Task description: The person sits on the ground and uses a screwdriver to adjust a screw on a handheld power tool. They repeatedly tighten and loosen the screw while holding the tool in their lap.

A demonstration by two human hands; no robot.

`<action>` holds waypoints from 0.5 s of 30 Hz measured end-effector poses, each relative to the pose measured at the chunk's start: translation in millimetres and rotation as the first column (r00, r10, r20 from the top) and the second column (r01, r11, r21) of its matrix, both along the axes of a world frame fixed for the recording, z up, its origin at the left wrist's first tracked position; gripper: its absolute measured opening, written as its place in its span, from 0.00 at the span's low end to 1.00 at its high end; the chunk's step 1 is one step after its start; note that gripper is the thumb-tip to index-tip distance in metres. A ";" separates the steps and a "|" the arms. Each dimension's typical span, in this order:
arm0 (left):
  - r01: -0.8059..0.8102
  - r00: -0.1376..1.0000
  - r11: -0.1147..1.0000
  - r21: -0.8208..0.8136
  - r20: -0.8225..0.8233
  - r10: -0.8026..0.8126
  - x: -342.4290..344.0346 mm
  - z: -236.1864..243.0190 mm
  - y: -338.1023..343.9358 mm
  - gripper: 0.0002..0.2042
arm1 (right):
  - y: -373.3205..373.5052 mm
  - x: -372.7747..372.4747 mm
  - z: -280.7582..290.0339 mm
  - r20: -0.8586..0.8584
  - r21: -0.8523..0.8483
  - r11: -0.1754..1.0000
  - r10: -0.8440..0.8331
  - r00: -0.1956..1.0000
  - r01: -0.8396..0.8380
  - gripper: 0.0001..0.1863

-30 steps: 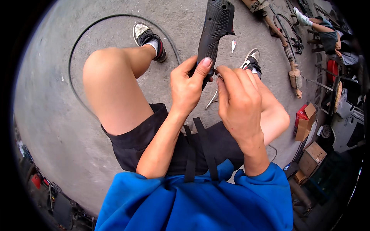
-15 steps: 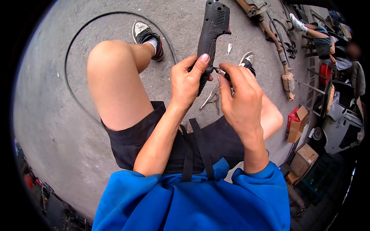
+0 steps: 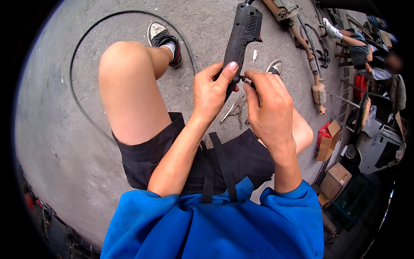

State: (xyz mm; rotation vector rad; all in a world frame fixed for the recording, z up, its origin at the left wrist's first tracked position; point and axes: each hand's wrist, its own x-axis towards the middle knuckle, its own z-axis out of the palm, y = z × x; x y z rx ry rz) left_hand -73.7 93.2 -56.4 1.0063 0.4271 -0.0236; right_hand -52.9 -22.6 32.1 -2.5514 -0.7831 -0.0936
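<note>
The person wears a loose, bright blue top (image 3: 215, 233), its cloth gathered in deep soft folds, with wide sleeves (image 3: 140, 211) that end around the elbows. Below its lower edge come black shorts (image 3: 146, 151), wide in the leg and hemmed above the knee, with flat black straps (image 3: 224, 164) lying across their front. The left shoe (image 3: 160, 36) has a scuffed white toe, a black upper and red toward the heel, over a white sock (image 3: 171, 47); the right shoe (image 3: 274, 66), partly hidden, shows a matching white toe and black upper.
</note>
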 end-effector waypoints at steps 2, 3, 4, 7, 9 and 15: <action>0.006 1.000 1.000 0.020 -0.008 -0.005 -0.6 0.4 0.7 0.20 | 2.0 -0.1 2.0 0.000 -0.052 0.999 0.008 1.000 -0.008 0.11; 0.009 1.000 0.999 0.042 -0.007 -0.009 -0.4 0.8 1.0 0.20 | 2.7 -0.1 3.1 0.000 -0.077 0.997 0.012 1.000 -0.012 0.10; 0.013 1.000 0.998 0.064 -0.005 -0.012 -0.2 1.4 1.4 0.20 | 2.8 0.4 3.6 0.015 -0.113 0.993 0.036 0.999 -0.034 0.10; -0.009 1.000 0.992 0.127 -0.003 0.009 -0.6 3.5 -1.0 0.20 | 3.1 2.7 4.2 0.043 -0.208 0.974 0.099 0.994 -0.088 0.10; -0.019 1.000 0.984 0.178 -0.012 0.021 -1.6 1.8 -1.6 0.20 | 3.3 3.9 4.8 0.045 -0.253 0.961 0.126 0.991 -0.111 0.09; -0.057 0.998 0.954 0.294 -0.010 0.063 0.5 3.3 -8.6 0.17 | 7.1 -2.2 -3.4 0.001 -0.232 0.972 -0.040 0.999 0.039 0.07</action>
